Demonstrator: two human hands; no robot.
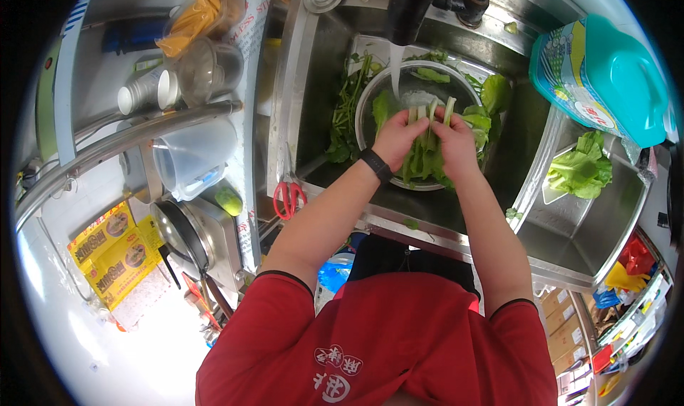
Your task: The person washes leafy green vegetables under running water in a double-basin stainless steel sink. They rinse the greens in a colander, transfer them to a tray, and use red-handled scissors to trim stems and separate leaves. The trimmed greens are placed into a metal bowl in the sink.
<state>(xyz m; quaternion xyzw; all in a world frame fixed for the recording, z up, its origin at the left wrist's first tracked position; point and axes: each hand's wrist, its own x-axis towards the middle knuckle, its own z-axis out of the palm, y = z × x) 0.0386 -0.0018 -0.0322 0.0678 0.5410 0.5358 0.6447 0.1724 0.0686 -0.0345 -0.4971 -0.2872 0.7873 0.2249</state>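
Observation:
Both my hands hold stalks of leafy green lettuce (425,157) over a round metal basin (363,118) in a stainless steel sink. My left hand (399,138), with a dark watch band at the wrist, grips the pale stem ends from the left. My right hand (455,144) closes on them from the right, thumbs close together. Water (395,72) runs from a black faucet (409,13) into the basin just beyond the hands. Thin-stemmed greens (350,104) lie left of the basin, and broad leaves (494,93) lie to its right.
Red-handled scissors (289,198) rest at the sink's left front edge. A smaller right basin (582,235) holds a white container with lettuce (582,165). A teal detergent jug (614,80) stands behind it. At left are a steel rail (123,138), plastic tubs (195,149) and a pan (179,235).

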